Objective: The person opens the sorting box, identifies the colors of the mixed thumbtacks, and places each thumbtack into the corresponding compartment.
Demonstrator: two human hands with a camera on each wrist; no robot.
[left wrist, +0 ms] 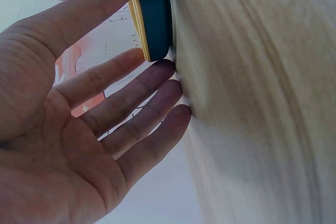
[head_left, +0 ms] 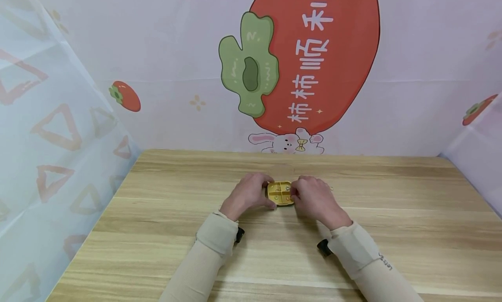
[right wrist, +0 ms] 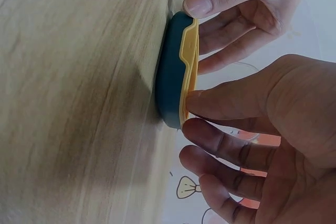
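Note:
A small rounded box (head_left: 282,191), dark teal outside with a yellow divided insert, sits on the table with its compartments facing up. Small shiny pieces, like rings or earrings, lie in several compartments. My left hand (head_left: 249,192) holds the box at its left end, thumb on the near side and forefinger on the far side. In the left wrist view the other fingers (left wrist: 149,135) are spread, tips by the tabletop. My right hand (head_left: 317,200) bends over the right end, thumb (right wrist: 226,100) and forefinger tips at the yellow rim; I cannot tell whether they pinch anything.
A tiny pale piece (head_left: 331,188) lies on the wooden table (head_left: 392,232) just right of my right hand. Behind the table's far edge stands a printed backdrop (head_left: 176,40), with side panels at left and right. A dark wrist device (head_left: 324,248) sits under the right cuff.

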